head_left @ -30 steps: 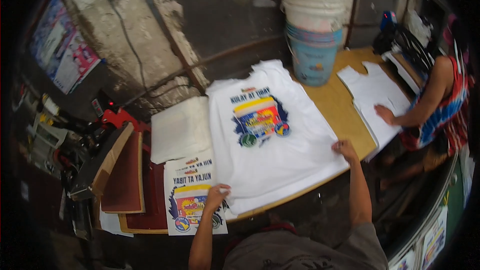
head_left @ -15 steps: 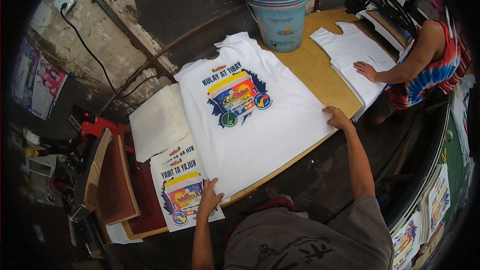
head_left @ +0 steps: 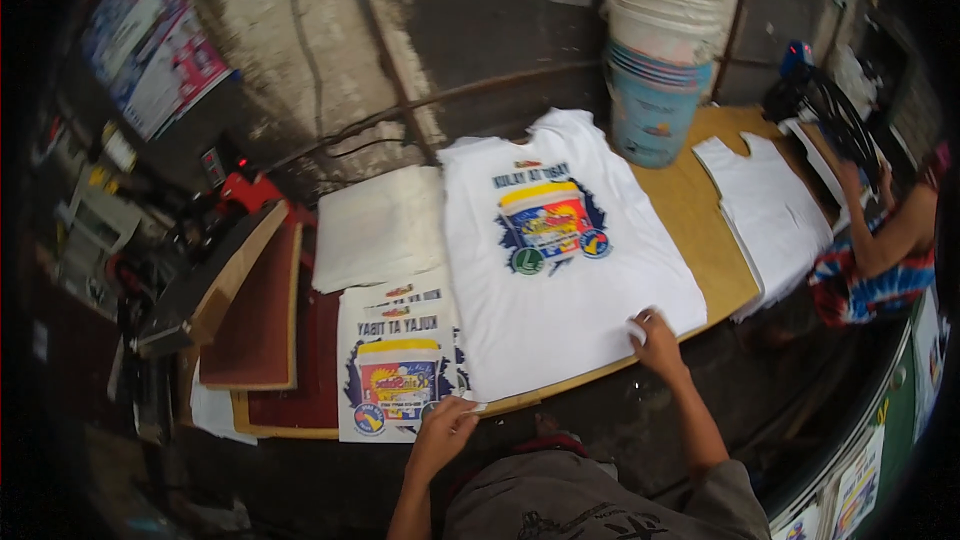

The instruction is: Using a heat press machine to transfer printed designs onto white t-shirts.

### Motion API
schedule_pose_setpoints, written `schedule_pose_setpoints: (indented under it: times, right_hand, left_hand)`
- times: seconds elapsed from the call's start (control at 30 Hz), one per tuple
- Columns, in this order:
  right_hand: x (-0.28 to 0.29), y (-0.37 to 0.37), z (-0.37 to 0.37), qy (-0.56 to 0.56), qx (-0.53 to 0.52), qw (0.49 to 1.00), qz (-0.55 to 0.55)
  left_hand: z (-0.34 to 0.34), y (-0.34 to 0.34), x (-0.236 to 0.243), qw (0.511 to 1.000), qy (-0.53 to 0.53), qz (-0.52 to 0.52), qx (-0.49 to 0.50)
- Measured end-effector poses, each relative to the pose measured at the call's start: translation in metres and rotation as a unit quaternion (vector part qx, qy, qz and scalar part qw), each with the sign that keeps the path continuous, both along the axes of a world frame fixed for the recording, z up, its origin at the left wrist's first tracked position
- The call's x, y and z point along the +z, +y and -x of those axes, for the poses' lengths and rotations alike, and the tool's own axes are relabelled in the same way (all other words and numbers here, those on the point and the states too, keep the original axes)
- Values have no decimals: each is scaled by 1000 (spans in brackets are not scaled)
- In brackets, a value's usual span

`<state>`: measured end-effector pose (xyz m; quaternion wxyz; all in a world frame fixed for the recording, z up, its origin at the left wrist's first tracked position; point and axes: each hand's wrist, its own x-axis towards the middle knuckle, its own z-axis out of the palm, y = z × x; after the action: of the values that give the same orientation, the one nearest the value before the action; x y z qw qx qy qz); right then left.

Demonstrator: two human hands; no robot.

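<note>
The white shirt [head_left: 570,340] lies flat on the desk right in front of me, its colourful print upward, collar end away from me and hem along the near edge. My left hand [head_left: 445,430] is at the hem's left corner, fingers bent toward the cloth; blur keeps me from telling whether they grip it. My right hand [head_left: 655,348] is over the hem, inward of the right corner, fingers curled with white between them, maybe a pinch of cloth, though I can't be sure.

I judge the shirt light, soft and limp: easy to lift, quick to wrinkle or fold under. The two hem corners look the best hold, evenly tensioned and well below the print, which I'd guess is stiffer than the cloth around it.

The hem runs close along the desk's front edge, so cloth could slip over toward me. On the left it's tight: printed sheets [head_left: 395,370] and a pale stack [head_left: 378,230] crowd the shirt's side, with a red-brown board [head_left: 255,315] beyond. Stacked buckets [head_left: 660,70] stand near the far right shoulder. More room is to the right, where wooden desk [head_left: 700,230] shows before a white garment stack [head_left: 770,215] and a co-worker [head_left: 865,280].
</note>
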<state>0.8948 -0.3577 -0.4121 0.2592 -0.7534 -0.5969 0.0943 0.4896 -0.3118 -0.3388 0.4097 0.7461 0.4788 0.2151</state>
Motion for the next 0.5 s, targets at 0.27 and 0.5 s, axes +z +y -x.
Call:
schedule_pose_setpoints:
  times: [0.27,0.5]
  right_hand:
    - [246,7,183,223,782,579,54]
    - [376,-72,339,143,983,-2,113]
  left_hand:
    - [86,-83,150,907,-311,-148,-244]
    - [183,-184,207,702,-517,-221,-438]
